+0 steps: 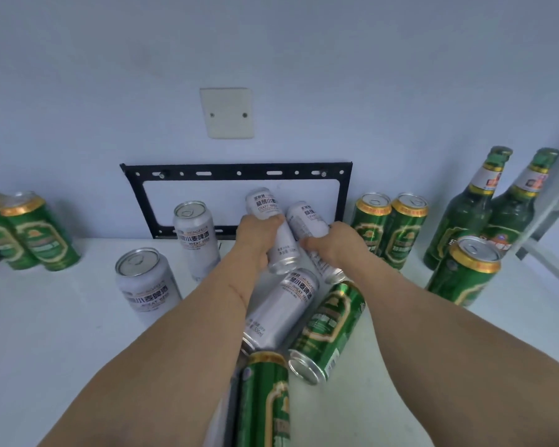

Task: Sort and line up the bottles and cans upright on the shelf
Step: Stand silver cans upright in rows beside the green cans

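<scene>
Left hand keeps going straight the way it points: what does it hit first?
Probably the black metal wall bracket, then the wall: the left hand, gripping a white beer can, points there. Depth unclear.

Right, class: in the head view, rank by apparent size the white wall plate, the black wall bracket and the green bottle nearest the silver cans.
1. black wall bracket, widest by far.
2. green bottle.
3. white wall plate, smallest.
The bottle stands nearer the camera than the wall items, so true sizes stay unsure.
</scene>
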